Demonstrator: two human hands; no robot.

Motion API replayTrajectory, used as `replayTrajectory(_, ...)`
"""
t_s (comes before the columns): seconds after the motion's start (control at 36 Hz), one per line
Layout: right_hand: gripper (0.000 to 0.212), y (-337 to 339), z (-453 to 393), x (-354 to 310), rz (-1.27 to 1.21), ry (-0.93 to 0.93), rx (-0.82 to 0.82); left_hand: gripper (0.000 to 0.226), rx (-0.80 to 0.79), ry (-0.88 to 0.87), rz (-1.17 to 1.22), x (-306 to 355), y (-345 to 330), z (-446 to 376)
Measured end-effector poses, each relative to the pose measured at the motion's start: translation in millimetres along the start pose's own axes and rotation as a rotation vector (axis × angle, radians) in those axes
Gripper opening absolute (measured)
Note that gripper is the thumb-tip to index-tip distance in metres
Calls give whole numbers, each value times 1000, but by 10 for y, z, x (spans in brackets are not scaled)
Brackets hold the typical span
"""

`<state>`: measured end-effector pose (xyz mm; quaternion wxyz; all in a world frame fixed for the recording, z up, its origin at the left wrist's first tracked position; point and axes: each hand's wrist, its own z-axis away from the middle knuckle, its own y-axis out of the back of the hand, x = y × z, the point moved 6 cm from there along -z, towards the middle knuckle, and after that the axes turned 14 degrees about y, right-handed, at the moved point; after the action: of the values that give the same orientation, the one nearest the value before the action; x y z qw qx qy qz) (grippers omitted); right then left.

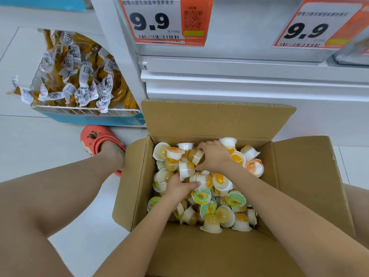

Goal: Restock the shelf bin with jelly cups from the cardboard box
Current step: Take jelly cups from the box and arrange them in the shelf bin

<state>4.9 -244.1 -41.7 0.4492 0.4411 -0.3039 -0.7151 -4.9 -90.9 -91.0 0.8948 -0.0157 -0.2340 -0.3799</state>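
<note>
Left hand: my left hand (178,187) is down in the cardboard box (199,250), fingers curled round a jelly cup (202,179) that lies on its side, thumb stretched along its white wall.
Right hand: my right hand (214,156) sits just beyond the left one, fingers bent over another cup (197,156) and pinching it from above; I see a ring on one finger.
Between the hands: a third cup (185,169) stands wedged there, touching both grips as far as I can tell.
Jelly cups: the loose heap (223,208) fills the box floor around and below both hands, some upright, some tipped over, some lid up.
Box flaps: one stands open beyond my right hand, others fold out to either side.
Shelf: white shelving (239,84) rises beyond the box, with two price tags (159,21) reading 9.9.
Left of my left arm: a wire basket (79,110) of wrapped snacks (79,72), and my foot in a red clog (99,144).
</note>
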Motion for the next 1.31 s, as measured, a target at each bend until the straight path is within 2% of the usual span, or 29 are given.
replayTrajectory(0.06, 67, -9, 40, 19, -66, 6, 28, 25, -53, 15, 19, -15, 28, 24)
replayTrajectory(0.19, 61, -41, 125, 9, -156, -36, 140, 52, -105, 82, 97, -21, 150, 89)
replayTrajectory(0.31, 55, -17, 206, -38, -347, -50, 273, 70, -136, 87, 218, 15, 293, 197)
replayTrajectory(0.44, 50, 151, 427, -114, -798, -68, 434, 63, -173, -6, 350, 191, 468, 407)
replayTrajectory(0.53, 60, 316, 588, -186, -1002, -53, 396, 57, -144, -124, 236, 469, 523, 634)
replayTrajectory(0.64, 63, 710, 802, -334, -1234, 57, 378, 39, -313, -216, 208, 957, 472, 1028)
replayTrajectory(0.69, 63, 990, 918, -385, -1336, 135, 426, 48, -397, -242, 186, 1221, 434, 1267)
replayTrajectory(0.75, 63, 1302, 1049, -417, -1335, 231, 474, 57, -482, -246, 185, 1453, 382, 1503)
replayTrajectory(0.92, 75, 1907, 1278, -484, -1146, 466, 543, 46, -696, -265, 233, 1866, 174, 1965)
replayTrajectory(0.97, 78, 1967, 1283, -484, -1093, 488, 549, 46, -712, -277, 229, 1904, 115, 2000)
replayTrajectory(1.06, 79, 2064, 1320, -471, -920, 489, 535, 57, -684, -283, 208, 1950, 76, 2000)
replayTrajectory(1.11, 81, 2113, 1348, -464, -806, 491, 510, 52, -714, -275, 210, 1952, 46, 2007)
replayTrajectory(1.17, 76, 2118, 1354, -481, -719, 509, 469, 46, -761, -264, 231, 1931, 16, 1998)
replayTrajectory(1.31, 65, 2167, 1373, -545, -670, 541, 402, 56, -867, -260, 331, 1900, -31, 1981)
